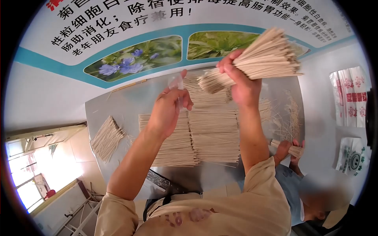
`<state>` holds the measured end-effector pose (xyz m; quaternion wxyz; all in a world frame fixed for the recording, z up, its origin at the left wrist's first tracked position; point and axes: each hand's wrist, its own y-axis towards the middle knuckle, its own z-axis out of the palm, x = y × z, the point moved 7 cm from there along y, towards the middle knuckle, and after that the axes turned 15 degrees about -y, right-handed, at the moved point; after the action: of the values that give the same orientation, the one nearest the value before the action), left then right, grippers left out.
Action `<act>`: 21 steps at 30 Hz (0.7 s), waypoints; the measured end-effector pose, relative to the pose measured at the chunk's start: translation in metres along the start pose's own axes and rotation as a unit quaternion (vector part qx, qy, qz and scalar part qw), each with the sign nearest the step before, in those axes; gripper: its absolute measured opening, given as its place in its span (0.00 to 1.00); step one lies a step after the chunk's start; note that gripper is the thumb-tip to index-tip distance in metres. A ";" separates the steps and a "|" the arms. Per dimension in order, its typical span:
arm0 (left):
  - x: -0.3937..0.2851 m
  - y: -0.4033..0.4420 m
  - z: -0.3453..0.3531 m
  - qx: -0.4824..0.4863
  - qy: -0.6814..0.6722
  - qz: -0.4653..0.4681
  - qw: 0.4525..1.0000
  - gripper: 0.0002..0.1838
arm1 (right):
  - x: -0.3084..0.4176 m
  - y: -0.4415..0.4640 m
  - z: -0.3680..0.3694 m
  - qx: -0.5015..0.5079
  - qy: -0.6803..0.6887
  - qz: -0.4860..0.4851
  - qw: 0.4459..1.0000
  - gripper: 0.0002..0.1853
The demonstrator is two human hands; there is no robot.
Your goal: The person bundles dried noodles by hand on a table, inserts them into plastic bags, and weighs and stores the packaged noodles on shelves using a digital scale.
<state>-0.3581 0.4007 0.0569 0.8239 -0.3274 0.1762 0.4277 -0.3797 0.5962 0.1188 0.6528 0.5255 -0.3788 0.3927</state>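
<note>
My right hand (241,80) is closed around a thick bundle of dried noodles (267,55), raised over the far side of the metal table. The bundle fans out to the upper right, and its narrower end points lower left. To its left, my left hand (167,108) holds a clear plastic strip (176,83), its fingers partly curled and one finger pointing up. Below both hands lie wide rows of cut dried noodles (214,135), side by side. A smaller pile of noodles (107,138) rests at the table's left.
At the right edge, another person's hands (289,151) hold a small noodle bundle. Loose noodle scraps (289,118) are scattered nearby on the metal table (130,98). A printed board (130,23) stands behind the table. Printed bags (349,96) are at the far right.
</note>
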 end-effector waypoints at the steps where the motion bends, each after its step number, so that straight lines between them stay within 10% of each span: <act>1: -0.003 -0.001 0.003 0.008 0.002 -0.003 1.000 0.33 | -0.009 -0.002 0.005 -0.001 -0.008 0.022 1.000 0.13; 9: -0.016 0.003 -0.006 0.050 -0.012 -0.010 0.999 0.38 | -0.047 -0.019 0.026 0.162 -0.277 0.089 0.943 0.09; 12: -0.020 0.002 -0.010 0.017 -0.021 -0.025 0.999 0.34 | -0.059 -0.027 0.005 0.244 -0.309 0.123 0.911 0.24; 14: -0.022 0.002 -0.008 0.026 -0.007 -0.028 0.999 0.34 | -0.078 -0.032 -0.010 0.319 -0.495 0.155 0.793 0.24; 21: -0.028 0.000 0.000 0.034 0.019 -0.030 0.999 0.40 | -0.163 -0.029 -0.030 0.373 -0.639 0.174 0.650 0.19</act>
<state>-0.3742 0.3844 0.0730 0.8434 -0.3123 0.1968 0.3905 -0.4163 0.6029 -0.0449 -0.0817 0.7700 -0.6084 0.1740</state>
